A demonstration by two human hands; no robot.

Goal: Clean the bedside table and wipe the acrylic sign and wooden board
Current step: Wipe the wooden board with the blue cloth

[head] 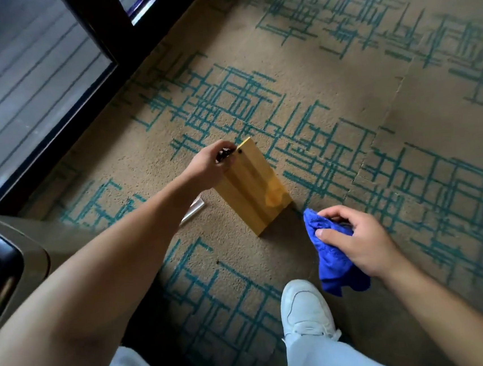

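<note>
A yellow wooden board stands tilted over the carpet, its lower end resting on the floor. My left hand grips its top corner, where a small dark cord or clip shows between my fingers. My right hand holds a bunched blue cloth to the right of the board, a short way from its lower end and not touching it. A clear flat piece, possibly the acrylic sign, lies on the carpet behind my left forearm, mostly hidden.
Beige carpet with teal line patterns covers the floor. A dark-framed glass panel runs along the upper left. A rounded dark and tan furniture edge sits at the far left. My white shoe stands below the board.
</note>
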